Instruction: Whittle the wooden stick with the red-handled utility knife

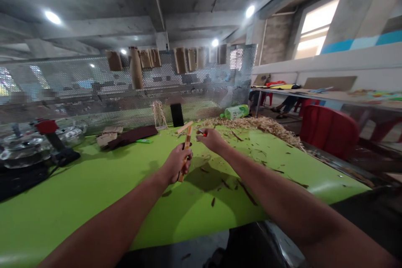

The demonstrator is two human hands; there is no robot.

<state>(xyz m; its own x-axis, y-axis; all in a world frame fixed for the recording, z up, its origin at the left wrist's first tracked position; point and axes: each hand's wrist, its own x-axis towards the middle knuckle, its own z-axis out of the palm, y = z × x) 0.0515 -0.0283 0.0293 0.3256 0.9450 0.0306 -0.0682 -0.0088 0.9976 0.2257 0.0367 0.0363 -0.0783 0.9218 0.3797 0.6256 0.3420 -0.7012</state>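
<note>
My left hand (176,162) is wrapped round a narrow wooden strip (188,136), held nearly upright above the green tabletop. The strip is light brown with darker patches, and its lower end sticks out below my fingers. Just to the right, my right hand (214,140) is closed on a small tool with a red-orange part (204,135); its blade or tip is too small to make out. A small gap separates this hand from the strip. Behind them, a pale flat wooden piece (184,127) lies on the table.
Wood shavings (266,126) heap along the table's right back edge, near a green-labelled plastic bottle (237,112). A black phone-like slab (176,114) stands at the back. Dark brown sheet material (135,137) lies left, beyond it glass pots (27,150) and a red-topped device (47,126).
</note>
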